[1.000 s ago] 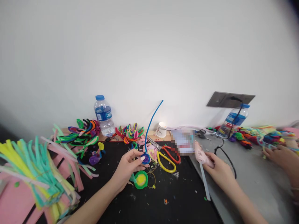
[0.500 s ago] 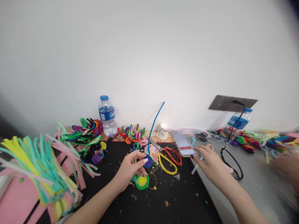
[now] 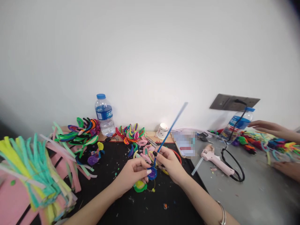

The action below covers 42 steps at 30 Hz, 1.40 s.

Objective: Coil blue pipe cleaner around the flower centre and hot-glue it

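Between the thumb and fingers of my left hand (image 3: pixel 134 173) is a small round blue and purple coil (image 3: pixel 152 173). A long blue pipe cleaner (image 3: pixel 173 125) rises from the coil and slants up to the right. My right hand (image 3: pixel 169 162) pinches that stem just above the coil. Under my left fingers, a green and yellow round piece (image 3: pixel 140 186) lies on the black mat (image 3: pixel 131 212). Scissors with red and yellow handles are partly hidden behind my right hand.
Pipe cleaner bundles (image 3: pixel 35 172) fill the left side, near a water bottle (image 3: pixel 104 115). A paper cup (image 3: pixel 162 130) and a phone (image 3: pixel 185 145) stand and lie behind. At right are a pink glue gun (image 3: pixel 217 162), its black cable, another bottle (image 3: pixel 239 123) and another person's hands (image 3: pixel 269 127).
My right hand has left the phone's edge and now grips the blue stem, which leans further right. The glue gun is uncovered. The other person's hands have shifted, one now by the right bottle.
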Tool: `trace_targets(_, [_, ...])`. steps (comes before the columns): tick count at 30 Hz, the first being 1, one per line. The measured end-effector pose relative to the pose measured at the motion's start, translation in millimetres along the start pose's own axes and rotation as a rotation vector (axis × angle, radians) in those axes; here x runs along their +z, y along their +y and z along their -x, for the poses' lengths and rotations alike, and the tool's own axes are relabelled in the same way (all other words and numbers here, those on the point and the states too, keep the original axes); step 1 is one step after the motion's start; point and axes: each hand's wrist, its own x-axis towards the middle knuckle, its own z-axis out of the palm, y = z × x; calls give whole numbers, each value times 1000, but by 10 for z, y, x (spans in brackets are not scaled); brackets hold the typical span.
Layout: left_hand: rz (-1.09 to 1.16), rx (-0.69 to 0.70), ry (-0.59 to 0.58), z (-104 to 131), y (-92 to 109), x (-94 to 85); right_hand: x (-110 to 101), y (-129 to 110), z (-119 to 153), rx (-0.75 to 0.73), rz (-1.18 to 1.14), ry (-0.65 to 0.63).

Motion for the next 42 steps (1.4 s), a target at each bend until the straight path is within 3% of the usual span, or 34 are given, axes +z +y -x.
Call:
trace_targets(7, [23,-39,-22,0,-10,-22,-111,105,57,1,35,107])
trace_targets(23, [-43,-82,21,24,56,-16,-71,109,64,-30,66,209])
trace_targets(42, [21,-41,-35,-11,17,3,-50,134,77,-6,7,200])
